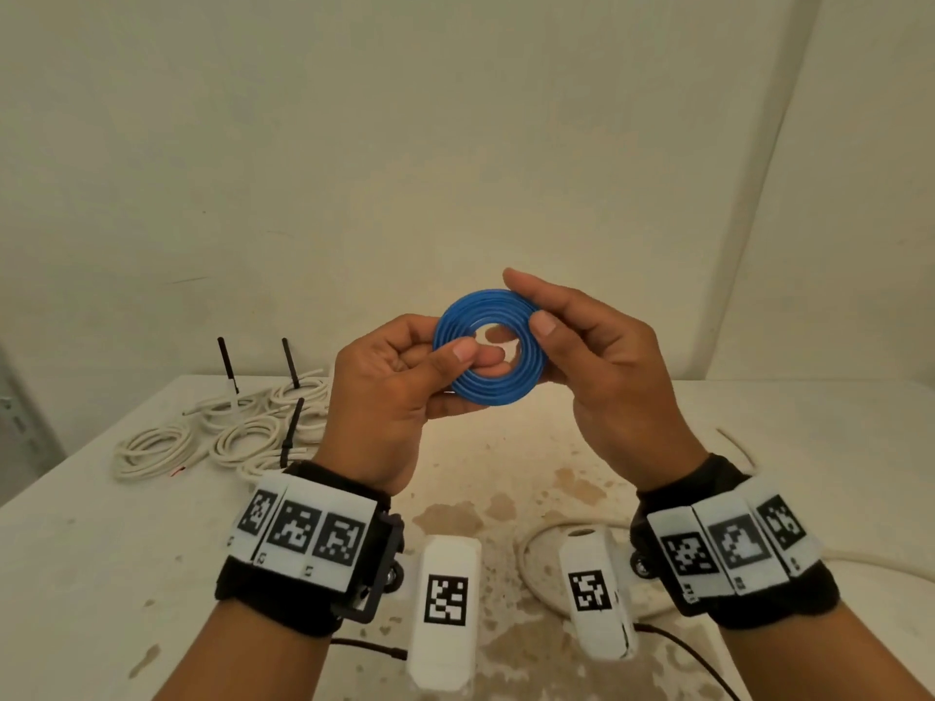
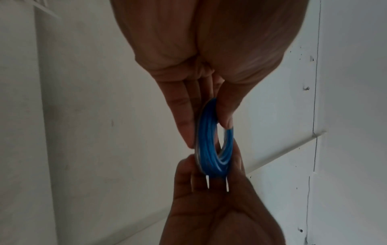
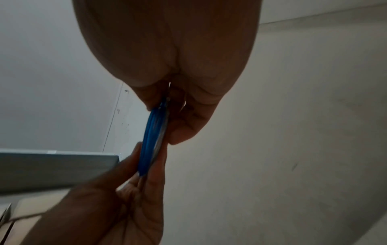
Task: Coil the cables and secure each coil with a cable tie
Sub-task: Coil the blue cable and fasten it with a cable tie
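Note:
A small blue cable coil (image 1: 488,344) is held up above the table between both hands. My left hand (image 1: 478,354) pinches its lower left side, thumb on the front and fingers behind. My right hand (image 1: 528,301) pinches the upper right side the same way. In the left wrist view the blue coil (image 2: 209,140) stands edge-on between the left hand (image 2: 206,127) above and the right hand (image 2: 220,199) below. The right wrist view shows the coil (image 3: 150,140) as a thin blue edge gripped by the right hand (image 3: 165,119), with the left hand (image 3: 125,199) below. No tie shows on the blue coil.
Several white cable coils (image 1: 243,437) lie at the table's back left, with black cable ties (image 1: 292,432) sticking up from them. A loose white cable (image 1: 536,543) loops on the stained table (image 1: 101,548) under my right wrist. Walls close the back and right.

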